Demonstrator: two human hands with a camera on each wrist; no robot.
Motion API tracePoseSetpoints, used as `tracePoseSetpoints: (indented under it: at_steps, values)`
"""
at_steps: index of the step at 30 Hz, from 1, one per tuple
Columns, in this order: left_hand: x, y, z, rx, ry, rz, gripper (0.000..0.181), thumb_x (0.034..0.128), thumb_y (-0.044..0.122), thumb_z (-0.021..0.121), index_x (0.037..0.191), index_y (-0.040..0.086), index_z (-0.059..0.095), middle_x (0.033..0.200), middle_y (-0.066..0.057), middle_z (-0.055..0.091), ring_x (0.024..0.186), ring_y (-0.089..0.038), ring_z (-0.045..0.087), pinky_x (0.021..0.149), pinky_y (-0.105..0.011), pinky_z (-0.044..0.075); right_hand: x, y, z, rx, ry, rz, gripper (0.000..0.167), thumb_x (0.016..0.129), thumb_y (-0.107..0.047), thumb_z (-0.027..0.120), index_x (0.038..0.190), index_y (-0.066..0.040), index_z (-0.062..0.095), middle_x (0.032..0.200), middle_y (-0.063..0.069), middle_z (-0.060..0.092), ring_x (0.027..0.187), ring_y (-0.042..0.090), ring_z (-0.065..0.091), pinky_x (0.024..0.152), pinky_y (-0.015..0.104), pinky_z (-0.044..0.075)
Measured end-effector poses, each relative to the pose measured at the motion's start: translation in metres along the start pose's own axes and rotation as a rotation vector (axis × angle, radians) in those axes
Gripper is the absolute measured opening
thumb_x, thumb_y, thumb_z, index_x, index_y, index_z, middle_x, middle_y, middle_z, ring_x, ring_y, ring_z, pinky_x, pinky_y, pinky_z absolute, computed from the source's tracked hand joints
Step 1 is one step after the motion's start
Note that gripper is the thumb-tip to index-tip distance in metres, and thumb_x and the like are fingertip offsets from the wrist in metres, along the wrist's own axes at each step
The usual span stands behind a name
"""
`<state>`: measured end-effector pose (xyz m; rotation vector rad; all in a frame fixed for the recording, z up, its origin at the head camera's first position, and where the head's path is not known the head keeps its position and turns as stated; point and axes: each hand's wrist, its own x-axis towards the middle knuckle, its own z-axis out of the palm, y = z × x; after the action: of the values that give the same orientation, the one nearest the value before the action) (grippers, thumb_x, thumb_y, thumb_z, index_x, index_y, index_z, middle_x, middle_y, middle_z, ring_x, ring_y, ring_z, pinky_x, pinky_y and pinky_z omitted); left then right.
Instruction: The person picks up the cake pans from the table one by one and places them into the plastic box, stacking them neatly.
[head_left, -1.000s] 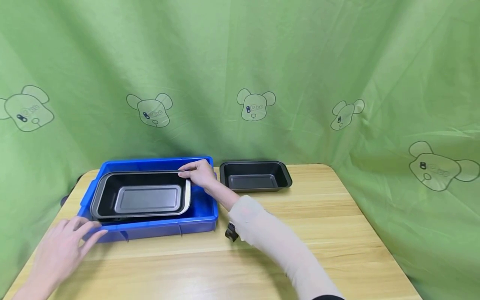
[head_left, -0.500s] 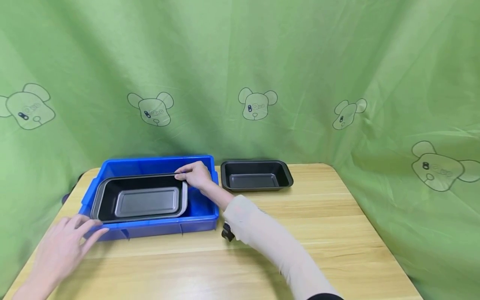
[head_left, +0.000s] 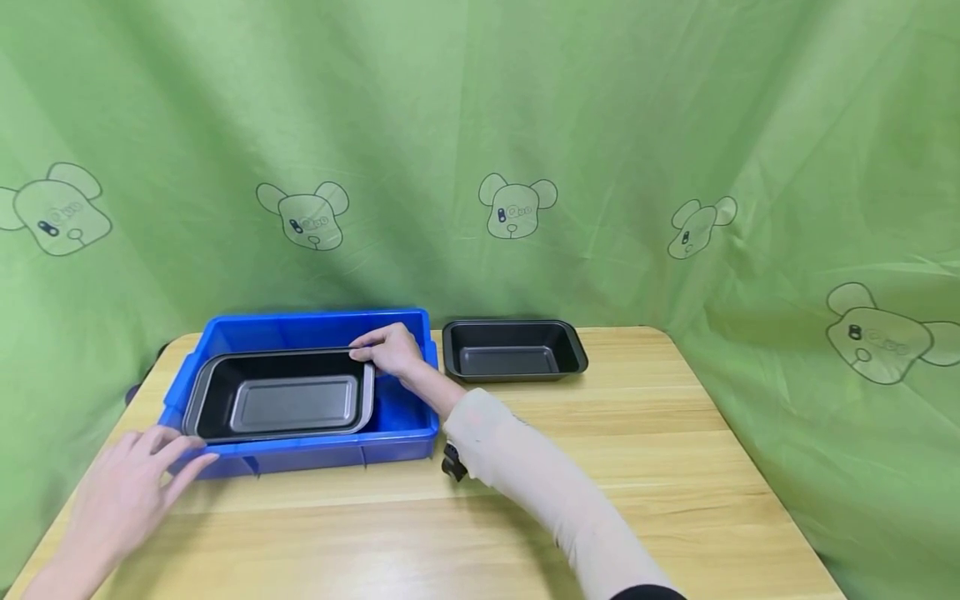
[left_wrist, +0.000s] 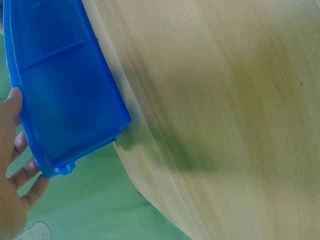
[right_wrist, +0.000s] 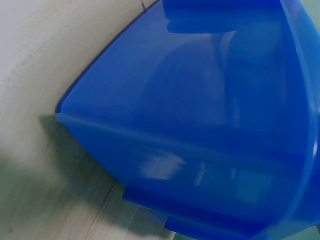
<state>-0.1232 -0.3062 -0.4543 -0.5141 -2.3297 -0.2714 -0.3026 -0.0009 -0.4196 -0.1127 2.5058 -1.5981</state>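
Observation:
A dark loaf pan (head_left: 296, 403) lies in the left part of the blue plastic bin (head_left: 337, 454), and whether another pan sits beneath it cannot be told. My right hand (head_left: 395, 350) pinches the rim at the pan's back right corner. At the bin's front left corner, my left hand (head_left: 127, 492) grips the rim, fingers over the top near the pan's corner and thumb against the outer wall. The left wrist view shows that thumb (left_wrist: 15, 102) on the bin's edge. In the right wrist view the bin's wall (right_wrist: 190, 95) fills most of the picture; the hand is hidden there.
A second dark loaf pan (head_left: 515, 350) stands on the wooden table (head_left: 637, 433), just right of the bin. A green curtain (head_left: 405, 125) hangs close behind and at both sides. The bin is near the table's left edge.
The pan's right end has come down and slightly left into the bin, with my right hand following it. Over the last half second almost nothing has moved; my left hand stays at the corner.

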Motion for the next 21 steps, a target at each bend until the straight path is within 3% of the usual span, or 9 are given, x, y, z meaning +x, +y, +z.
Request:
tracePoseSetpoints:
  at_steps: [12, 21]
  values:
    - [0.0000, 0.0004, 0.0007, 0.009, 0.016, 0.010, 0.081, 0.1050, 0.074, 0.026, 0.088, 0.014, 0.077, 0.083, -0.009, 0.068, 0.073, -0.037, 0.060, 0.061, -0.052, 0.046, 0.0003, 0.0039, -0.0012, 0.064, -0.043, -0.001, 0.017, 0.090, -0.007, 0.084, 0.107, -0.006, 0.083, 0.102, 0.017, 0.082, 0.057, 0.003, 0.057, 0.049, 0.020, 0.053]
    - [0.0000, -0.0007, 0.0013, 0.012, 0.002, 0.005, 0.082, 0.1049, 0.074, 0.024, 0.089, 0.014, 0.076, 0.083, -0.009, 0.068, 0.072, -0.037, 0.060, 0.061, -0.051, 0.046, 0.0005, 0.0046, -0.0024, 0.038, -0.059, 0.023, 0.017, 0.090, -0.009, 0.084, 0.106, -0.007, 0.084, 0.102, 0.013, 0.082, 0.057, 0.004, 0.060, 0.053, 0.022, 0.059]
